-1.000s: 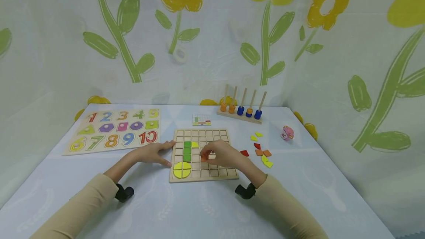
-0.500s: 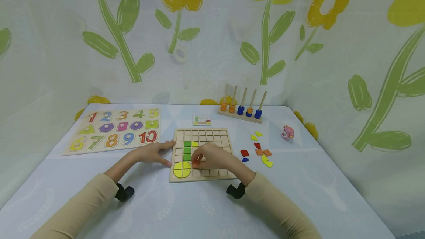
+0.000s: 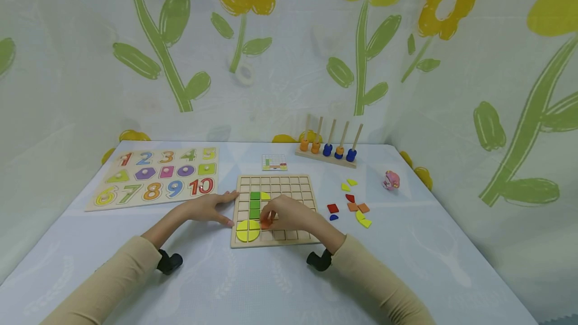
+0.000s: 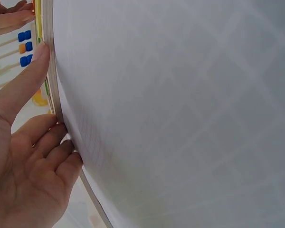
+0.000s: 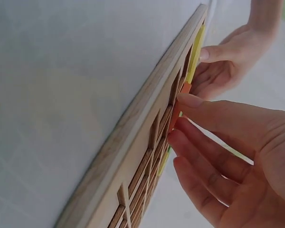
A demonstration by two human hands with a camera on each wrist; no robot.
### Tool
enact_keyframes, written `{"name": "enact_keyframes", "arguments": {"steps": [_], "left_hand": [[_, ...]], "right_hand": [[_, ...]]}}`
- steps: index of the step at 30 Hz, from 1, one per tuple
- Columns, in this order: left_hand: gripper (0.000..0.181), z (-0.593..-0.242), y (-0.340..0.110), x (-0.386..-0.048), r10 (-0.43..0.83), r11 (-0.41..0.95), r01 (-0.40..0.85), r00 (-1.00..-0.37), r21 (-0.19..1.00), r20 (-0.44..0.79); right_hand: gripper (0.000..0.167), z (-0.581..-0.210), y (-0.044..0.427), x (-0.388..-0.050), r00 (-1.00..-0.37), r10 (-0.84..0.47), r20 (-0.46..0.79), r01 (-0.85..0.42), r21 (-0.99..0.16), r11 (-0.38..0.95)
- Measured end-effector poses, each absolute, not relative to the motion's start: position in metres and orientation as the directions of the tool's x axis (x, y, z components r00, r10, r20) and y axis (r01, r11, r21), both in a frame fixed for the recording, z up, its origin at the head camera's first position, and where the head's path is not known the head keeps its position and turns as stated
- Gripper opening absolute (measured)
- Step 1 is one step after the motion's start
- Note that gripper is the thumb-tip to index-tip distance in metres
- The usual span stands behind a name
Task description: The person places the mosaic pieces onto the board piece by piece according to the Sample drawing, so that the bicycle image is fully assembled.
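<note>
A wooden grid board (image 3: 289, 184) lies on the table between my hands. My left hand (image 3: 207, 208) touches its left edge, thumb and fingers spread; in the left wrist view the fingertips (image 4: 72, 159) meet the board's side. Over the lower left cells, my right hand (image 3: 289, 213) pinches an orange square tile (image 5: 179, 107) between thumb and fingers. That tile is at the board's surface, just right of a circle of yellow quarter pieces (image 3: 248, 231). Several green squares (image 3: 255, 204) and a yellow quarter piece (image 3: 265, 196) sit in cells further up. My right hand hides some cells.
Loose yellow, orange, red and blue pieces (image 3: 352, 207) lie right of the board. A small pattern card (image 3: 274, 162) and a peg stand with beads (image 3: 326, 157) are behind it. The number puzzle (image 3: 153, 177) lies at left, a pink toy figure (image 3: 391, 180) at right.
My right hand has moved left and slightly down with the orange tile, over to the cell beside the yellow circle. A blue piece at right has come into view. My left hand has stayed put.
</note>
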State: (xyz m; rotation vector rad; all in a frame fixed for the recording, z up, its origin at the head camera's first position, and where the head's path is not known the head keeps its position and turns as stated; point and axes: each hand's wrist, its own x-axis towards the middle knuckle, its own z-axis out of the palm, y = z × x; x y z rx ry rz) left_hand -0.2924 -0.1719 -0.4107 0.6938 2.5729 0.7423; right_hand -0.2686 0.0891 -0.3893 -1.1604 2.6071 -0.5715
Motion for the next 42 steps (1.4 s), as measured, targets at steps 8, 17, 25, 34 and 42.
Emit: {"name": "enact_keyframes", "arguments": {"steps": [8, 17, 25, 34, 42], "left_hand": [[0.093, -0.410, -0.172, -0.292, 0.551, 0.737, 0.357, -0.809, 0.573, -0.204], [0.093, -0.410, -0.173, -0.292, 0.551, 0.735, 0.354, -0.809, 0.578, -0.206], [0.094, -0.411, -0.173, -0.292, 0.550, 0.736, 0.353, -0.810, 0.577, -0.206], [0.095, -0.410, -0.172, -0.292, 0.549, 0.736, 0.352, -0.809, 0.578, -0.207], [0.094, -0.410, -0.173, -0.291, 0.544, 0.739, 0.344, -0.812, 0.579, -0.212]], "right_hand": [[0.020, -0.390, 0.091, -0.269, -0.667, -0.744, -0.022, -0.663, -0.438, 0.607], [0.020, -0.391, 0.094, -0.268, -0.662, -0.749, -0.020, -0.659, -0.462, 0.594], [0.022, -0.381, 0.115, -0.260, -0.703, -0.711, 0.021, -0.651, -0.422, 0.631], [0.024, -0.379, 0.161, -0.253, -0.722, -0.678, 0.136, -0.651, -0.466, 0.599], [0.024, -0.388, 0.206, -0.252, -0.757, -0.635, 0.151, -0.626, -0.447, 0.639]]}}
